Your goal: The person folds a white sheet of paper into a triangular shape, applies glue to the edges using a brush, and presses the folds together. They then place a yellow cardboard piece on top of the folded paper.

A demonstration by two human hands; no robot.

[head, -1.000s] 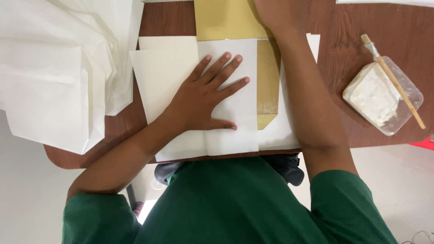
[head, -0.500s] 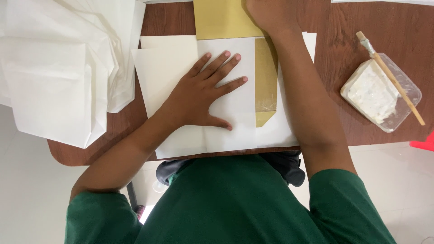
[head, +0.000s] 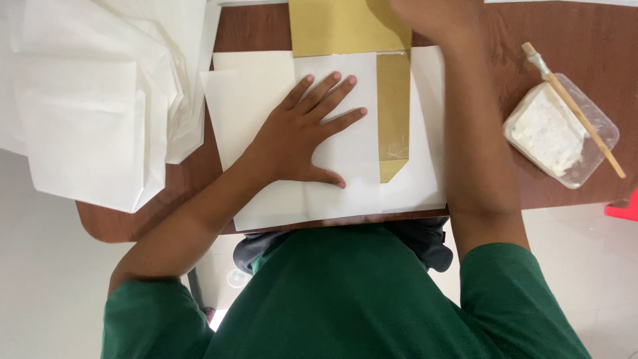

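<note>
My left hand (head: 302,133) lies flat, fingers spread, on a white folded paper (head: 345,166) on the brown table (head: 505,193). A gold sheet (head: 339,26) runs from the top edge down, with a gold strip (head: 393,113) showing beside the white fold and ending in a pointed tip. My right hand (head: 435,16) reaches to the top edge, resting on the gold sheet; its fingers are cut off by the frame, so its grip is unclear. My right forearm crosses the white paper.
A pile of white paper sheets (head: 86,100) covers the table's left side and overhangs its edge. At right sits a clear plastic tub of white paste (head: 551,133) with a wooden-handled brush (head: 575,110) laid across it. A red object (head: 625,209) shows at the right edge.
The hands and papers have barely moved. My right hand has stayed at the top edge on the gold sheet, and the left palm keeps pressing the white paper.
</note>
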